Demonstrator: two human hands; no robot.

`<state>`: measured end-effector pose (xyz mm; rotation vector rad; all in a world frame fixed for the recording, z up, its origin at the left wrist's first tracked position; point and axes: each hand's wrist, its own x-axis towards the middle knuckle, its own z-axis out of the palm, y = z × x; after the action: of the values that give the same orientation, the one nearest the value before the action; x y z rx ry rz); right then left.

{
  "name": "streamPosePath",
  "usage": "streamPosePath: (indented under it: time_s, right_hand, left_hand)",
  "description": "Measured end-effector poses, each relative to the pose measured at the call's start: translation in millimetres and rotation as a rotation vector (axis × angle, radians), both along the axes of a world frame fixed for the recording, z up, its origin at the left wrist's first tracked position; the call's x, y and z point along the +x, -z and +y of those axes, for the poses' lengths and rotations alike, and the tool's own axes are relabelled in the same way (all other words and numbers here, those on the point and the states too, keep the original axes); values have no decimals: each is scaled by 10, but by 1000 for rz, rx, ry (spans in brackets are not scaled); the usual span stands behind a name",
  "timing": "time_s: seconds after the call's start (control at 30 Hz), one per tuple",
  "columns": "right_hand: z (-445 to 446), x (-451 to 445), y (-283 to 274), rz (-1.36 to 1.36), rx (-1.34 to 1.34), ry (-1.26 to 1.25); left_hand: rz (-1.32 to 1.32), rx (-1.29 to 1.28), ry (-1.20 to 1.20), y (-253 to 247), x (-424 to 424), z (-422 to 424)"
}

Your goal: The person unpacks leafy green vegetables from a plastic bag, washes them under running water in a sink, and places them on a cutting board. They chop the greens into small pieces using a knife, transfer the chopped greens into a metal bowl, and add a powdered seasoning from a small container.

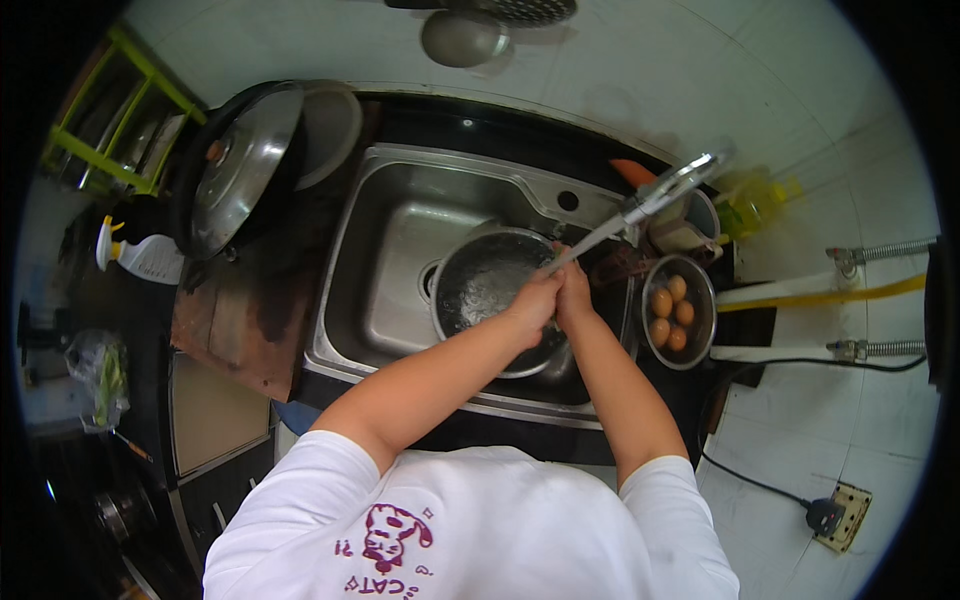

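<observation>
Both my hands meet under the running stream of a chrome faucet [667, 191], over the right part of a round metal basin [480, 281] in the steel sink. My left hand [535, 307] reaches in from the lower left of the picture, its fingers curled against the other hand. My right hand [574, 285] comes from the lower right, its fingers close together. A small green bit shows at the fingertips; what lies between the palms is hidden. Water splashes inside the basin.
Right of the sink [390, 247] stands a metal bowl with several brown eggs [661, 302]. A wooden board [247, 322], a large pan lid [247, 169] and a spray bottle [150, 255] are at the left. A yellow-green bottle [750, 206] stands behind the faucet.
</observation>
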<state>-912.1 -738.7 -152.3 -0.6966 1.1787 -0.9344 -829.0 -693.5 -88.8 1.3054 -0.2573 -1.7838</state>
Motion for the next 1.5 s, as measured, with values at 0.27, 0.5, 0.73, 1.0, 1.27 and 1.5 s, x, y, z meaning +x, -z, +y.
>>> streamPosePath:
  time_s: [0.27, 0.5, 0.73, 1.0, 1.27, 1.5]
  right_hand:
    - [20, -51, -116, -261, 74, -7]
    - [64, -76, -237, -66, 80, -101]
    - [108, -63, -225, -22, -68, -171]
    - [155, 5, -393, 63, 66, -64]
    - [63, -102, -267, 111, -92, -114]
    - [112, -88, -256, 304, -124, -91]
  left_hand:
    - [246, -74, -113, 539, 230, -90]
    - [380, -59, -97, 453, 268, -58]
    - [269, -113, -86, 592, 269, -94]
    - [419, -92, -57, 364, 331, -50]
    - [296, -73, -62, 547, 390, -60]
    - [313, -79, -10, 416, 389, -22]
